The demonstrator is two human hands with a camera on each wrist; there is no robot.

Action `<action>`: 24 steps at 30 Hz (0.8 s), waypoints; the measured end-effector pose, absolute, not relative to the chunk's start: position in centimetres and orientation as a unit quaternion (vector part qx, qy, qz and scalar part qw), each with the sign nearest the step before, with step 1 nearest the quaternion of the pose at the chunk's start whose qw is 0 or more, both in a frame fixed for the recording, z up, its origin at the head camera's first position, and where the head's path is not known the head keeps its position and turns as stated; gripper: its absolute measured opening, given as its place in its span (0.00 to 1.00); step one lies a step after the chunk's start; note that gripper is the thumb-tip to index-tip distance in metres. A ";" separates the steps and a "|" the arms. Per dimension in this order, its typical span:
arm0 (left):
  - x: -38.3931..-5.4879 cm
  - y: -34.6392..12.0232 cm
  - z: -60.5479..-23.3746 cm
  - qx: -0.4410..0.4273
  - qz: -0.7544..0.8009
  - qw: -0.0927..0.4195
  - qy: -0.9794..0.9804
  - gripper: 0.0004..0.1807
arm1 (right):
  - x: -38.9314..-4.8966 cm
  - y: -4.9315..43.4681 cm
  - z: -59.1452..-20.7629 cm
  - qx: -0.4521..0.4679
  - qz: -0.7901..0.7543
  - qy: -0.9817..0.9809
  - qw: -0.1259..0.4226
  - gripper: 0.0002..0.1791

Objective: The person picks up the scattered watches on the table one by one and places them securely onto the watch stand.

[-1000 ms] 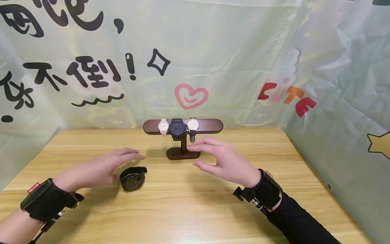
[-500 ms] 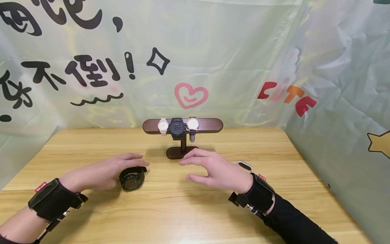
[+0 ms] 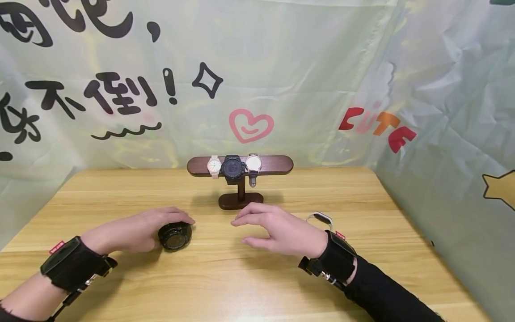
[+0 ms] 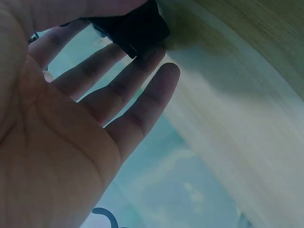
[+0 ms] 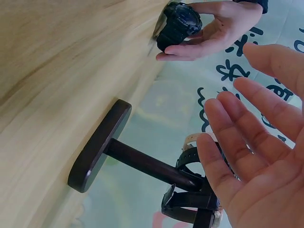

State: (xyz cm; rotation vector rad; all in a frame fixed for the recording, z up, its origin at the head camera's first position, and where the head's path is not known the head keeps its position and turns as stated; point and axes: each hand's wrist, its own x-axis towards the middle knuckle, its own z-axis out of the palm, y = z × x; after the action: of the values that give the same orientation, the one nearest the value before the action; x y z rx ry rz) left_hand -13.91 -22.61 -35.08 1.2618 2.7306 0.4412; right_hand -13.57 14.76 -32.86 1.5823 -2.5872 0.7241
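My left hand (image 3: 138, 230) holds a black wristwatch (image 3: 175, 237) at the table's left, its fingers over the far side of the strap. In the left wrist view the dark watch strap (image 4: 137, 31) lies between thumb and fingers. The right wrist view shows that watch (image 5: 180, 23) standing on its strap, thumb on one side, fingers on the other. My right hand (image 3: 277, 230) hovers with relaxed, spread fingers and holds nothing, in front of a dark wooden watch stand (image 3: 277, 165). On the stand's bar sit a pink watch (image 3: 214, 166), a black watch (image 3: 233, 168) and a silver-faced watch (image 3: 254, 163).
A pale fitness band (image 3: 322, 218) stands on the wooden table (image 3: 225, 286) behind my right wrist. The stand's base (image 3: 240, 201) is near the table's back. Printed cloth (image 3: 314, 80) hangs behind and along the right side.
My left hand has come down and right onto the black watch and grips it. My right hand has moved left and toward me, away from the stand, uncovering the fitness band.
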 end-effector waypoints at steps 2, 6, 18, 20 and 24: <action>-14.0 -22.6 -35.2 0.416 0.149 0.047 0.896 0.49 | -13.6 14.8 -32.9 0.507 0.232 -0.830 0.010 0.20; -14.1 -22.6 -35.4 0.405 0.153 0.040 0.900 0.46 | -13.6 14.8 -33.0 0.508 0.231 -0.830 0.010 0.19; -13.7 -21.9 -35.8 0.376 0.200 0.013 0.905 0.46 | -13.6 14.7 -32.9 0.507 0.228 -0.831 0.005 0.21; -13.6 -21.7 -35.9 0.368 0.225 0.019 0.902 0.46 | -13.5 14.8 -32.9 0.507 0.228 -0.831 0.005 0.21; -13.5 -21.2 -35.9 0.359 0.275 0.018 0.891 0.47 | -13.5 14.8 -32.7 0.506 0.230 -0.832 0.013 0.22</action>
State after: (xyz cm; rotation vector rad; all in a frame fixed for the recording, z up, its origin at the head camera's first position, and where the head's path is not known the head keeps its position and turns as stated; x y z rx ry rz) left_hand -13.51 -21.24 -35.92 1.1161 2.7689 0.8551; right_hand -13.50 14.84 -32.70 1.5757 -2.5912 0.7157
